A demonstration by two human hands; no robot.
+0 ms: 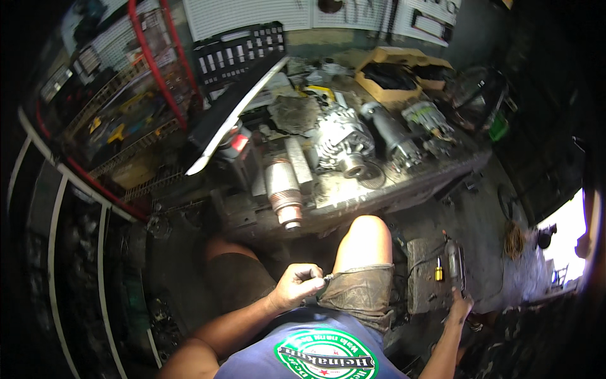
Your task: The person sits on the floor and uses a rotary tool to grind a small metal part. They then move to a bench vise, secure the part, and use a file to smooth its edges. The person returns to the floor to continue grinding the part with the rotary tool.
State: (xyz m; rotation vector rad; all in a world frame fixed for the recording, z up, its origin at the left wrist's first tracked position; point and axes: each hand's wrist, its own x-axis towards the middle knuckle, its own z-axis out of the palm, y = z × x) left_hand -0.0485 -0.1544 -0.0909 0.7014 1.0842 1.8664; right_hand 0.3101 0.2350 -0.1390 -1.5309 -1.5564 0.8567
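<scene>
My left hand is closed in front of my lap, thumb and fingers pinching a small dark part with a metallic end; its exact kind is too small to make out. Low on the right, my right hand is closed around the lower end of a grey cylindrical tool with a reddish tip. Beside that tool, a yellow-handled screwdriver lies on a worn wooden block. Ahead of my knees, a copper-wound armature rests at the edge of the workbench.
An alternator, a dark cylindrical motor and another alternator-like unit crowd the bench. Behind them stands an open cardboard box. A white-edged panel leans over the bench's left side. A coiled cable lies on the right.
</scene>
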